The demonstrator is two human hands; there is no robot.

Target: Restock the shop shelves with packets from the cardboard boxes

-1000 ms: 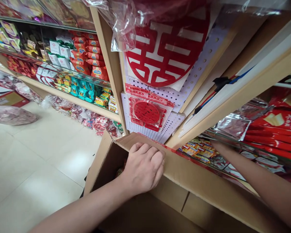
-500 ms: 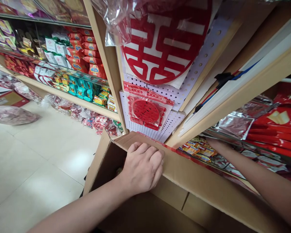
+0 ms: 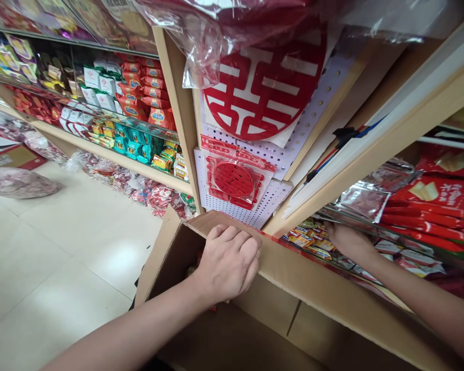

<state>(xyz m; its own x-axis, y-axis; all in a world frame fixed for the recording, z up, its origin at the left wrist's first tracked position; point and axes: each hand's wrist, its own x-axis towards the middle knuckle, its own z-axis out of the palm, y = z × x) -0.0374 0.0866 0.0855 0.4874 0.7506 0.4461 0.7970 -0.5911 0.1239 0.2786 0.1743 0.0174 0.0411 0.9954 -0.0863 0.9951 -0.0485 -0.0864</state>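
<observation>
My left hand [image 3: 232, 260] is closed over the upturned edge of an open cardboard box [image 3: 313, 273], its knuckles facing up. Inside the box, shadow covers most of the bottom, and a few small wrapped items show dimly beneath my left wrist. Across the box, my right hand [image 3: 346, 239] reaches into a low shelf, beside small yellow-and-blue snack packets [image 3: 311, 239]. Its fingertips are hidden by the shelf and by shadow, so I cannot see whether they hold anything. White-and-red packets [image 3: 421, 257] lie on the same shelf, to the right of my hand.
A glass shelf above my right hand carries red snack bags [image 3: 429, 206]. Ahead, a pegboard [image 3: 243, 203] holds red paper decorations. Wooden shelves of wrapped snacks [image 3: 131, 87] stand left, with bagged goods [image 3: 19, 183] on the tiled floor.
My right hand has drawn back slightly, so more of it shows beside the packets. My left hand keeps its hold on the box edge. The view has shifted a little.
</observation>
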